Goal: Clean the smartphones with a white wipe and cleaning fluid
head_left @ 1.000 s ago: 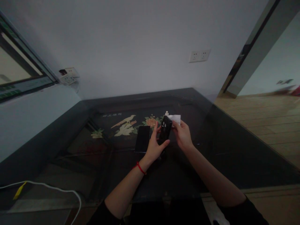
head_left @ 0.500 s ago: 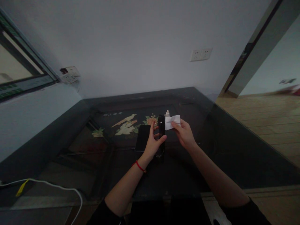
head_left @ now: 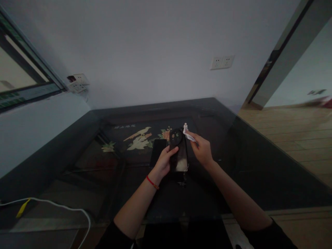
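Note:
My left hand point(head_left: 164, 160) grips a black phone point(head_left: 178, 150) by its left edge, back side up, with its round camera ring facing me. My right hand point(head_left: 201, 150) is just right of the phone and pinches a small white wipe point(head_left: 189, 136) between thumb and fingers, close to the phone's top right corner. A second dark phone point(head_left: 157, 155) lies flat on the glass-topped table point(head_left: 246, 162), just left of my left hand. A small white bottle point(head_left: 185, 127) stands behind the held phone.
The dark table carries an inlaid bird and flower picture point(head_left: 138, 136). A white cable point(head_left: 59, 209) with a yellow tag runs along the lower left. Wall sockets point(head_left: 222, 62) sit above the table's far edge. Wooden floor point(head_left: 298, 131) lies to the right.
My left hand turned the phone from edge-on to back side facing me and lowered it slightly. The white wipe in my right hand went from spread out to bunched near the phone's top.

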Tool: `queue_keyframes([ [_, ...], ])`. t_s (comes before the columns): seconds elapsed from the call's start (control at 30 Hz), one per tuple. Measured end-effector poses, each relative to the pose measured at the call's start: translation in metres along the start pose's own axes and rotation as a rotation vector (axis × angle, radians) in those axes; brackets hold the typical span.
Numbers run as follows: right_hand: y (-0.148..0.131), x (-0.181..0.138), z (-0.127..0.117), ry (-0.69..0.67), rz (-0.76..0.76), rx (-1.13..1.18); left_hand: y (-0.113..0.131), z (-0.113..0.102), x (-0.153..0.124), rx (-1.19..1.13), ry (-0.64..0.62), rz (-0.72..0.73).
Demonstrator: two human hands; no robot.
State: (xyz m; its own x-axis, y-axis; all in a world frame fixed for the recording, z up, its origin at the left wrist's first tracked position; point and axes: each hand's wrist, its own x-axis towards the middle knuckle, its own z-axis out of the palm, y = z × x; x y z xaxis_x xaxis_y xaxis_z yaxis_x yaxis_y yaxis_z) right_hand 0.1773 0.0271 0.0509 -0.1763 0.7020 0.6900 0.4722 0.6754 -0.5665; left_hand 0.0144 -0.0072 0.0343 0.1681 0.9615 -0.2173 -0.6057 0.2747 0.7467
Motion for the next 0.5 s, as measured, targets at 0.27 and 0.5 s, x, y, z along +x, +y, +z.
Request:
queue_keyframes([
  [0.27,0.000,-0.004,0.013,-0.206,0.036,0.042,0.003,-0.004,0.006,-0.225,0.137,-0.081],
  [0.5,-0.007,-0.004,0.012,-0.283,0.054,0.090,0.014,-0.005,0.007,-0.287,0.119,-0.093],
])
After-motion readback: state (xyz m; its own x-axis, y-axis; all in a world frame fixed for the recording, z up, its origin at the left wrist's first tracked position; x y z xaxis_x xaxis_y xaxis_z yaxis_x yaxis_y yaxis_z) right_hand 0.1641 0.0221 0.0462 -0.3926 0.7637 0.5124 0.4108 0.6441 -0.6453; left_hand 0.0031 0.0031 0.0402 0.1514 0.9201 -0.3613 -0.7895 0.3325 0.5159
